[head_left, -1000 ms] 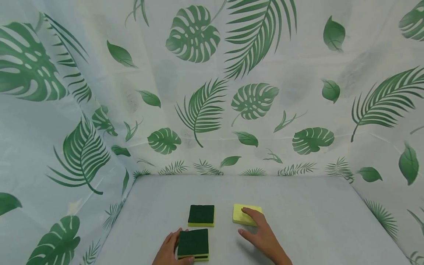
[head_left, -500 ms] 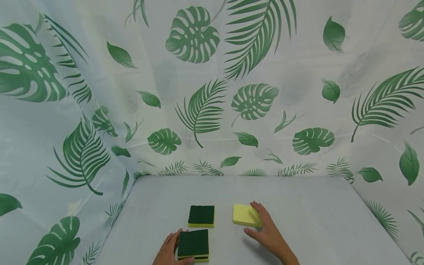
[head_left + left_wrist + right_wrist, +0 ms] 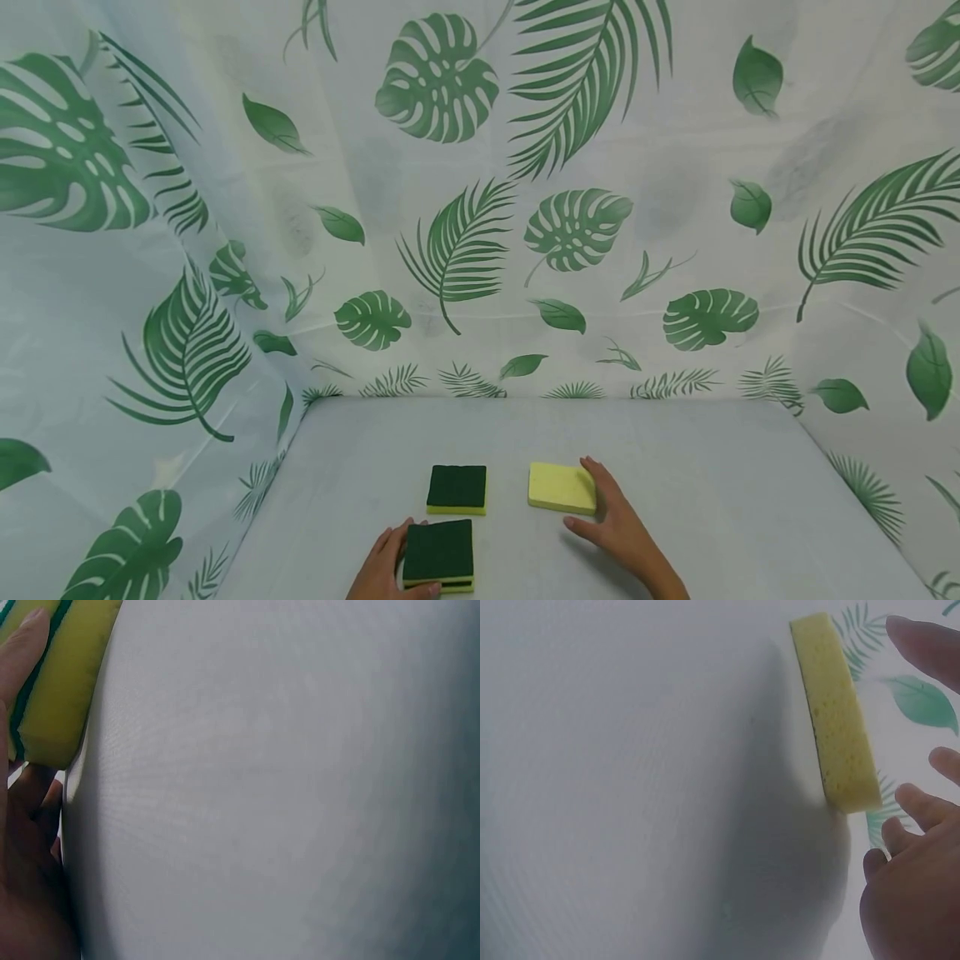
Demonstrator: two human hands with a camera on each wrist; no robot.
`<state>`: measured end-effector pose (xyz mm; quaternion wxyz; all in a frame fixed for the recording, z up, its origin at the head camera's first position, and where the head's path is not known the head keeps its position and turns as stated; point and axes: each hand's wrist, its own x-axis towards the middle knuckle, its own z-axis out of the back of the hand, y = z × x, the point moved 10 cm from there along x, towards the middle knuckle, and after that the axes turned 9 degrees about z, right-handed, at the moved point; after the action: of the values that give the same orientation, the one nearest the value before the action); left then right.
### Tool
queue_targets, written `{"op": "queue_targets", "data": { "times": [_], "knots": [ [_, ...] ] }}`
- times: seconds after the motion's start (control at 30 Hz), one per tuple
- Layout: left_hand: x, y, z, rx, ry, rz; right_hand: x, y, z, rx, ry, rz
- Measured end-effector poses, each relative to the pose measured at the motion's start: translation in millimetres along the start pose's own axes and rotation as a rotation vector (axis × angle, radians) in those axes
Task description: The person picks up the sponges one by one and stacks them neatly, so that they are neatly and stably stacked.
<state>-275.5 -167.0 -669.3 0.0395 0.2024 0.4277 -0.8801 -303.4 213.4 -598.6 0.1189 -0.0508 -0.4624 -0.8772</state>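
In the head view my left hand (image 3: 388,570) grips a stack of two green-topped scouring sponges (image 3: 438,552) at the near edge, thumb on the front side and fingers at the left and back. The left wrist view shows the thumb against the stacked sponges' yellow and green layers (image 3: 61,690). Just behind the stack lies another green-topped sponge (image 3: 457,487). To the right a sponge with its yellow face up (image 3: 561,487) lies flat. My right hand (image 3: 618,525) hovers at its right side, fingers spread. In the right wrist view these fingers stand apart from the yellow sponge (image 3: 838,712).
The sponges are on a pale grey tabletop (image 3: 697,467). White cloth walls printed with green leaves (image 3: 480,167) enclose it at the back and both sides.
My right hand has moved right, from over the yellow sponge to its right side. The left hand and the stacked sponges have stayed put.
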Motion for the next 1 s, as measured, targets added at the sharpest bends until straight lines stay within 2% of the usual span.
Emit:
{"op": "queue_targets", "data": {
  "times": [0.3, 0.57, 0.77, 1.0],
  "knots": [
    [-2.1, -0.9, 2.3, 0.024, -0.019, 0.01, -2.1, -12.2, 1.6, -0.019, 0.01, -0.043],
    [-3.9, -3.2, 3.0, 0.025, -0.022, 0.009, 0.3, -24.3, -1.7, -0.035, 0.052, -0.123],
    [-3.8, -3.1, 2.1, 0.013, -0.021, 0.003, 1.0, -24.6, -1.9, -0.041, 0.073, -0.133],
    [-2.6, -2.0, 0.7, 0.02, -0.018, 0.01, 1.4, -33.8, -1.4, -0.023, 0.055, -0.13]
  ]
}}
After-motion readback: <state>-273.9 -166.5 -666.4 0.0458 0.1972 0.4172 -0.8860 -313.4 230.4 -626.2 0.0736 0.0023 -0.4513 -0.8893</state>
